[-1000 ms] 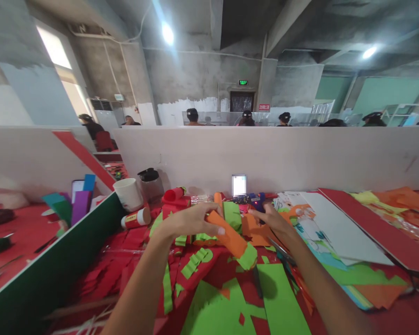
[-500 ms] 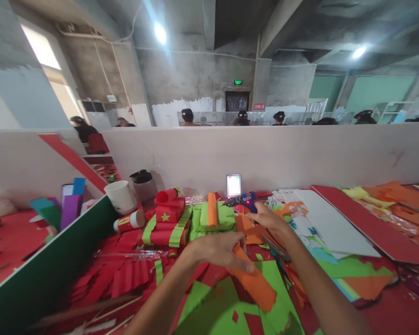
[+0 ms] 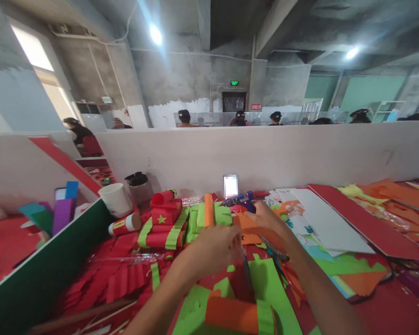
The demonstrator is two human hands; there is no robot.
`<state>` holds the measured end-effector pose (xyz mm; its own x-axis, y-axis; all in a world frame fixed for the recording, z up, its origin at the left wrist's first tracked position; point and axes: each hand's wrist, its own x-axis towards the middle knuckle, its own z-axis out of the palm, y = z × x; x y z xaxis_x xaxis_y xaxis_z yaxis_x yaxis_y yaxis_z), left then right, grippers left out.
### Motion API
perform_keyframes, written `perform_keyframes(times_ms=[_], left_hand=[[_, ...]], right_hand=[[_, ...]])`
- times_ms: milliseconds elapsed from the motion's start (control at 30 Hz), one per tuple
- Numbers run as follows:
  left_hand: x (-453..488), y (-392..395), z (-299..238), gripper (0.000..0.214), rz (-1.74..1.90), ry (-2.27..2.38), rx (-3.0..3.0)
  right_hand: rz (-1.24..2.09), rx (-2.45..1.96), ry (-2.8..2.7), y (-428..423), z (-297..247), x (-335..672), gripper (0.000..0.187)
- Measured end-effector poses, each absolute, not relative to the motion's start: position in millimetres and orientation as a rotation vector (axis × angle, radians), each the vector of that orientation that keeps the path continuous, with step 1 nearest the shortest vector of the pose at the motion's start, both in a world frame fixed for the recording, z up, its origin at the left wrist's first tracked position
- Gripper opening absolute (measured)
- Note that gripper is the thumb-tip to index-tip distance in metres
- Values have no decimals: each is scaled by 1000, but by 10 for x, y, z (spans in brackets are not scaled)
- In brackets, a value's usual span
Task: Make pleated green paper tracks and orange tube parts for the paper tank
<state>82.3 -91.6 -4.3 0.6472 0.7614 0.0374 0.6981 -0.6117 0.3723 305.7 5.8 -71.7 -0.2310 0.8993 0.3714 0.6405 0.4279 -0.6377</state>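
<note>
My left hand point(image 3: 212, 249) hovers over the paper scraps in the middle, blurred, its fingers loosely stretched to the right and holding nothing. An orange paper roll point(image 3: 230, 314) lies on green paper point(image 3: 268, 284) close to me, apart from that hand. My right hand point(image 3: 267, 218) rests flat on orange paper pieces point(image 3: 247, 228), fingertips near a blue glue gun point(image 3: 242, 201). Just beyond my hands stand a red paper tank with a star point(image 3: 164, 223) and a green paper tank with an orange barrel point(image 3: 209, 214).
A phone point(image 3: 230, 185) leans on the white divider wall point(image 3: 282, 153). A white cup point(image 3: 116, 199), a dark-lidded jar point(image 3: 138, 186) and a glue stick point(image 3: 125, 224) sit at the left. A green board point(image 3: 38, 270) bounds the left side. White printed sheets point(image 3: 321, 218) lie at the right. People sit beyond the wall.
My left hand carried the orange roll toward me, let it go on the green paper and lifted away. The right hand stayed on the orange pieces.
</note>
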Motion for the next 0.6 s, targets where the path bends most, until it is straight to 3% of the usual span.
perform_keyframes(times_ms=[200, 367, 600], left_hand=[[651, -745, 103, 33, 899, 1365, 2639], [689, -630, -5, 37, 893, 1286, 2679], [752, -628, -23, 18, 876, 1256, 2717]], right_hand=[[368, -1086, -2066, -101, -574, 2985, 18], [25, -1007, -2291, -206, -485, 2871, 15], [-153, -960, -2355, -156, -587, 2848, 10]])
